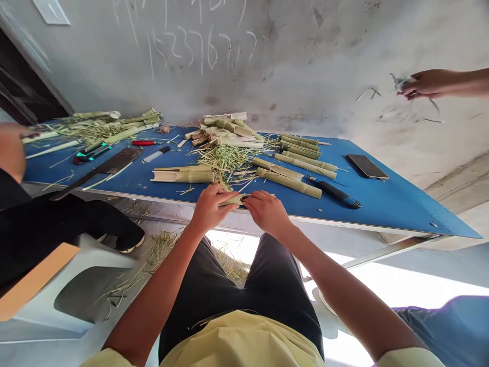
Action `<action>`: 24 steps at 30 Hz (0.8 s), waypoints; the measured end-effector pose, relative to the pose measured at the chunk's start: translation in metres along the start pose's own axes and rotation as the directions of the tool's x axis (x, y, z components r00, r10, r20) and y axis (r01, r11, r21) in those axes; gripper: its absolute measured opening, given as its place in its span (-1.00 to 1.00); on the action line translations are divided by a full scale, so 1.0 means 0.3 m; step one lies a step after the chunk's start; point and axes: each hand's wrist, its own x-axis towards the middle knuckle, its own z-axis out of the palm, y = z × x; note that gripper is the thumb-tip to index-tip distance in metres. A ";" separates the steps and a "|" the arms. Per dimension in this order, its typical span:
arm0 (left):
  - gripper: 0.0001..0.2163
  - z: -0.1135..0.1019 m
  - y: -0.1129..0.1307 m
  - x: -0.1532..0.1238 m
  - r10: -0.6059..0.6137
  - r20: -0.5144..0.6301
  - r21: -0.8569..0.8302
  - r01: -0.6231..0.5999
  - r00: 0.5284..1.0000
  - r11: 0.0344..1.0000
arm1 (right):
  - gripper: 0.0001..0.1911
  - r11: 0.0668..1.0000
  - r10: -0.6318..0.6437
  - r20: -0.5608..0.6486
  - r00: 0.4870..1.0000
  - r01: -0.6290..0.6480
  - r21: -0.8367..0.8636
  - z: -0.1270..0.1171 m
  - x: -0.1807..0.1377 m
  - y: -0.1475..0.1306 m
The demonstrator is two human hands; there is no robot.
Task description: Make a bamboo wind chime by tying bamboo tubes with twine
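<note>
At the table's front edge my left hand (209,208) is closed around the left end of a short split bamboo piece (234,199). My right hand (267,210) is closed at the other end of the piece, its fingertips pinched on a small dark thing (244,198) against the bamboo. What that thing is stays too small to tell. Just beyond my hands lie a hollow split bamboo section (185,176) and a heap of thin green shavings (233,160). Right of them rest bamboo lengths (288,182) and a black-handled utility knife (338,193).
The blue table (401,204) bears a phone (367,166), a cleaver (114,162), a red-handled tool (143,143), a small clear-handled knife (156,154) and bamboo piles (229,127). Another person's arm (11,148) is at left; a different hand (428,83) holds scraps upper right.
</note>
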 end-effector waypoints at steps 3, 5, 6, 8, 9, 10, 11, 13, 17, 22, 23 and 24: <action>-0.67 -0.005 -0.001 0.001 0.005 0.012 0.037 -0.006 1.000 0.999 | -0.64 0.999 -0.044 0.028 0.999 0.043 0.032 -0.038 -0.034 0.087; -0.67 -0.002 -0.005 0.002 0.011 0.001 0.048 -0.011 1.000 0.999 | -0.63 0.998 -0.054 0.035 0.998 0.052 0.033 -0.089 -0.081 0.169; -0.68 0.001 -0.006 0.003 0.017 -0.009 0.041 -0.017 1.000 0.999 | -0.62 0.998 -0.053 0.036 0.998 0.052 0.029 -0.114 -0.103 0.201; -0.69 0.009 -0.009 0.003 0.033 -0.029 0.015 -0.033 0.999 0.999 | -0.61 0.998 -0.053 0.036 0.998 0.053 0.014 -0.147 -0.126 0.231; -0.69 0.013 -0.010 0.003 0.041 -0.039 0.002 -0.041 0.998 0.999 | -0.62 0.998 -0.056 0.037 0.998 0.056 0.006 -0.150 -0.124 0.225; -0.68 0.016 -0.011 0.003 0.045 -0.048 -0.008 -0.046 0.998 0.999 | -0.63 0.998 -0.059 0.037 0.998 0.059 -0.002 -0.144 -0.113 0.207; -0.68 0.017 -0.011 0.003 0.046 -0.055 -0.012 -0.047 0.997 0.999 | -0.64 0.998 -0.061 0.037 0.997 0.062 -0.011 -0.130 -0.095 0.180; -0.68 0.016 -0.010 0.005 0.044 -0.057 -0.007 -0.045 0.997 0.999 | -0.64 0.997 -0.068 0.038 0.997 0.069 -0.023 -0.091 -0.050 0.124; -0.68 0.005 -0.008 0.009 0.042 -0.022 0.022 -0.042 0.999 0.999 | -0.65 0.991 -0.127 0.073 0.989 0.129 -0.019 -0.071 -0.024 0.122; -0.68 0.006 -0.007 0.006 0.040 -0.025 0.031 -0.040 0.999 0.999 | -0.63 0.984 -0.169 0.118 0.979 0.174 -0.036 -0.169 -0.096 0.271; -0.68 0.008 -0.008 0.005 0.045 -0.033 0.024 -0.044 0.998 0.999 | -0.62 0.982 -0.179 0.127 0.976 0.186 -0.043 -0.178 -0.097 0.276; -0.68 0.011 -0.008 0.004 0.050 -0.041 0.015 -0.049 0.998 0.999 | -0.62 0.978 -0.192 0.135 0.972 0.200 -0.050 -0.178 -0.089 0.267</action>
